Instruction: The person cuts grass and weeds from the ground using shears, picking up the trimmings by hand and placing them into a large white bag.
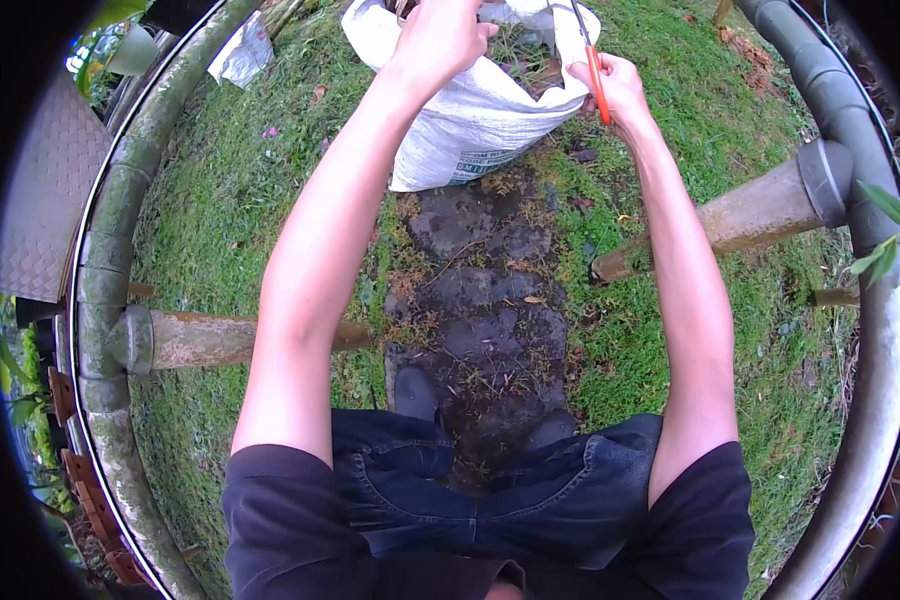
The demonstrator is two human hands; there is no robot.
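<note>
A white woven sack with dark printed lettering stands on the ground at the top of the view, its mouth open. Dry grass and plant clippings show inside it. My left hand is over the left side of the sack's mouth, fingers curled and partly cut off by the upper edge; what they hold is hidden. At the right rim, my right hand is closed around an orange-handled tool, whose slim dark metal part points up and away. Its fingertips are right at the sack's edge.
Dark stone paving runs under my shoes, with mossy grass on both sides. A curved, weathered pipe rail surrounds me, with stout posts reaching inward. A crumpled white bag lies at the upper left.
</note>
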